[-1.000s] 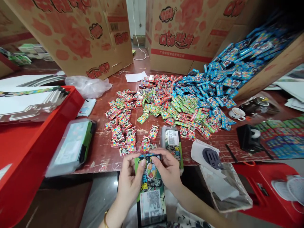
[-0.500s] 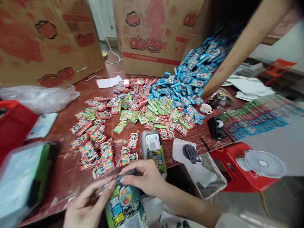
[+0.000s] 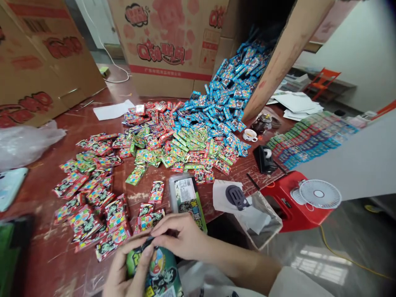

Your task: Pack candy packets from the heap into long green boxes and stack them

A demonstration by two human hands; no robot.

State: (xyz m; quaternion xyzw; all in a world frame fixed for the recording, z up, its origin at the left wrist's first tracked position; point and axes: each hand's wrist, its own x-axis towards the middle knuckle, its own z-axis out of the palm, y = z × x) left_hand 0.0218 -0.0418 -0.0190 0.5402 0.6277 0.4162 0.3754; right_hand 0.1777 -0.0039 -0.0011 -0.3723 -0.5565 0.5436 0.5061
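Low in the head view, a green printed pouch point(image 3: 163, 275) with cartoon figures and a white label is held upright close to my body. My left hand point(image 3: 126, 266) is closed round its upper left side, thumb pressed near the top edge. My right hand point(image 3: 182, 237) pinches the same top edge, fingertips against those of my left. Whether the pouch's mouth is open is hidden by my fingers. Just beyond lie small red candy packets point(image 3: 116, 225). A second green package point(image 3: 189, 200) with a white label lies flat beside my right hand.
Blue packets point(image 3: 229, 90) spill from a tipped carton point(image 3: 262, 82) onto the red-brown table point(image 3: 58, 253). Green packets point(image 3: 185, 142) lie mid-table. At right are a cup point(image 3: 250, 135), a tape dispenser point(image 3: 264, 160), a lined bin point(image 3: 269, 231) and a fan point(image 3: 320, 194) on a red stool.
The view has swung right, so the table's things sit further left in it. Both hands stay on the pouch's top edge, fingertips now closer together.
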